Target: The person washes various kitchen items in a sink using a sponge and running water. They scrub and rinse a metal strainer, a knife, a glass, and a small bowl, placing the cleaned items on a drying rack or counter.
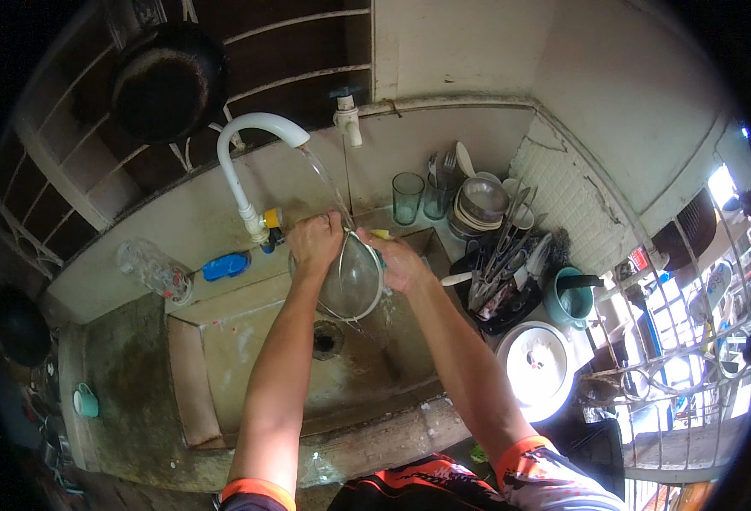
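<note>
Over the sink [222,366], a round mesh strainer [352,285] with a pale rim is held tilted in both hands. My left hand [314,243] is closed at the upper left of its rim. On the other side my right hand [399,262] grips the rim with its fingers curled. A small yellow piece [381,234] shows by the right fingers; what it is I cannot make out. Water runs from the white curved faucet [260,128] down onto the strainer and the fingers. Below the strainer is the dark drain [327,341].
Right of the sink stand drinking glasses [407,198], stacked bowls [482,200], a black rack of utensils [507,281], a teal mug [568,296] and white plates [536,366]. To the left are a clear jar [156,271], a blue brush [226,266] and a mint cup [86,400].
</note>
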The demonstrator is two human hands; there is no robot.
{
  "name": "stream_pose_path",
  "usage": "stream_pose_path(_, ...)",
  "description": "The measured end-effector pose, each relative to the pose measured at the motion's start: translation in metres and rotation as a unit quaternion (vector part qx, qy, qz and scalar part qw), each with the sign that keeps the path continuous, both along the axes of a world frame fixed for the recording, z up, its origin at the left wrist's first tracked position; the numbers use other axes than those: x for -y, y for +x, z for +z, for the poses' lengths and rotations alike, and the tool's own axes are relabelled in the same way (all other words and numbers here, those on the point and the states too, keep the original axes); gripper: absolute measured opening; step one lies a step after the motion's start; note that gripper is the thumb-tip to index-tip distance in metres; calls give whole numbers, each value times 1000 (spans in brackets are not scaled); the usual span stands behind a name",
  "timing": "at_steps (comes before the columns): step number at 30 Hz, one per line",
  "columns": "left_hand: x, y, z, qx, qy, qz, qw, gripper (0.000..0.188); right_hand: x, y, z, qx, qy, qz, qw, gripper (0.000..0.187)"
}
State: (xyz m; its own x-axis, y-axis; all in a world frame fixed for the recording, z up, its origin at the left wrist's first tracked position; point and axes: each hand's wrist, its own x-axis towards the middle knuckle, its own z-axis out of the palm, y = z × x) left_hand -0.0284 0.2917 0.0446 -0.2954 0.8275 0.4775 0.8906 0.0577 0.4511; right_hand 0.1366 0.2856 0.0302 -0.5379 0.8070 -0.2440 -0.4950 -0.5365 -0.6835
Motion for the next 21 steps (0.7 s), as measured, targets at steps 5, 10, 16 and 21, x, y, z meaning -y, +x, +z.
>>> stream_pose_path(5,-3,6,-9,-28,6,-21,999,51,3,-6,-9,-34,-62,28,997,29)
stream_pose_path(10,2,7,-14,12,57,-58,997,50,0,-3,-14,-61,-94,83,990,34)
stream_pose_path(16,4,4,-16,8,27,-34,999,49,3,3,-13,45,-30,5,998,34)
stream_pose_path(21,2,3,-31,16,45,-37,998,49,15,-2,-13,-37,-61,45,996,37)
